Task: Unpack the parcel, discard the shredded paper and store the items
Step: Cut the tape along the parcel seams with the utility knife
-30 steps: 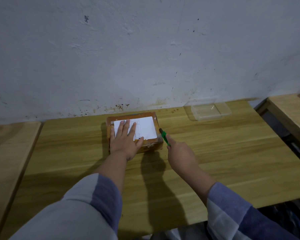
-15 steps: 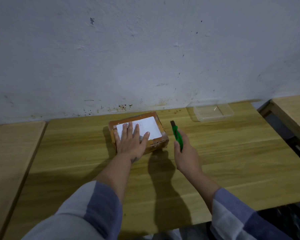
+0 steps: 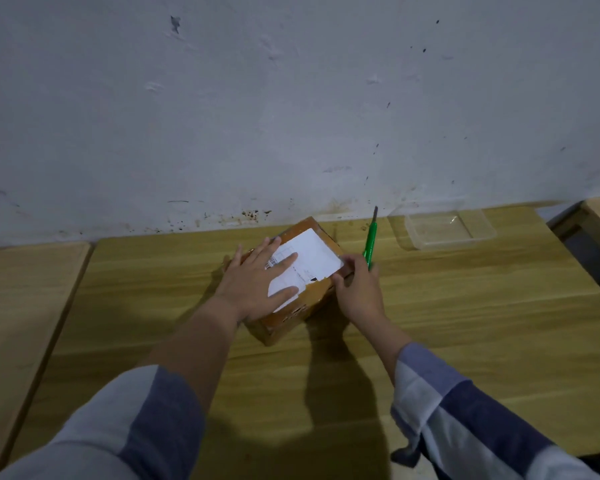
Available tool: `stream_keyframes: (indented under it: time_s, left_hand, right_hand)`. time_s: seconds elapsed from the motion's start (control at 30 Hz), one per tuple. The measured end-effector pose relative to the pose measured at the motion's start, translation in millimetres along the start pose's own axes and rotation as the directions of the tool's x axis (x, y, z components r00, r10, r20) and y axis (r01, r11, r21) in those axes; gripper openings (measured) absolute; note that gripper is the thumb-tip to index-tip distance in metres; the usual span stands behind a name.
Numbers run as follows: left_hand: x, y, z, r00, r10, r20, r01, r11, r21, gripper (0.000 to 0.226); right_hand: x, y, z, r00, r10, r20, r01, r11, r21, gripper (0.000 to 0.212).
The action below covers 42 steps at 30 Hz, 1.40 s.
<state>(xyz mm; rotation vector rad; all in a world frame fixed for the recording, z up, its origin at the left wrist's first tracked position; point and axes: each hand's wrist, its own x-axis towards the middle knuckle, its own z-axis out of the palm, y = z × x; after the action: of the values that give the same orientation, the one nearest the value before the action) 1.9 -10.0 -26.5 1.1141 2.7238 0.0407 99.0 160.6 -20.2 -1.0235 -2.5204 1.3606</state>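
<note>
The left hand [image 3: 257, 289] is lying flat, fingers spread, on the white shipping label [image 3: 305, 261] of the taped cardboard parcel [image 3: 291, 306]. The right hand [image 3: 359, 289] is gripping a green utility knife [image 3: 370, 244], its blade pointing up past the fingertips, thumb touching the parcel's right edge. A clear plastic container [image 3: 451, 230] is sitting beyond the knife.

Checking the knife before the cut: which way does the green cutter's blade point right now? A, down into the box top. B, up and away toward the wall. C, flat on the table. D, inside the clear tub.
B: the right hand holds the green cutter upright beside the box, its blade tip toward the wall.
</note>
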Motion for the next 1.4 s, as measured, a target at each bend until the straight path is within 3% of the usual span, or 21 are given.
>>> stream_keyframes:
  time_s: [0.17,0.33,0.6,0.77,1.03,1.23,1.4]
  left_hand:
    - [-5.4,6.8,9.0,0.999,0.003,-0.04,-0.002,1.0,0.027,0.09]
    - [-9.4,28.9,13.7,0.992,-0.112,-0.065,0.11,0.993,-0.03,0.091]
    - [-15.4,87.4,22.9,0.903,-0.428,-0.029,0.419,0.894,-0.158,0.086]
    - [-14.1,106.9,23.0,0.868,-0.497,-0.012,0.489,0.859,-0.152,0.085]
    - [-10.7,93.0,21.0,0.963,-0.267,-0.019,0.264,0.959,-0.102,0.08]
    - [-24.1,60.5,17.9,0.999,0.041,-0.001,-0.041,0.999,0.003,0.089]
    - [-21.8,60.9,19.6,0.999,0.025,0.02,-0.025,0.999,0.046,0.094]
  right_hand:
    - [25.7,-2.6,-20.1,0.995,-0.014,0.098,0.016,1.0,-0.016,0.04]
    - [9.8,2.5,-25.2,0.998,0.013,0.057,-0.01,0.999,-0.039,0.063]
    - [-50.5,9.8,-39.4,0.998,-0.053,0.024,0.058,0.959,-0.276,0.056]
    - [-69.3,8.4,-41.8,0.994,-0.086,0.068,0.104,0.925,-0.364,0.057]
    - [-61.7,-0.5,-45.0,0.995,-0.039,0.092,0.077,0.889,-0.451,0.058]
    - [-43.2,-29.8,-52.3,0.981,0.025,0.192,0.071,0.878,-0.474,0.042]
    - [-46.3,-35.1,-45.9,0.983,0.025,0.182,0.065,0.879,-0.473,0.039]
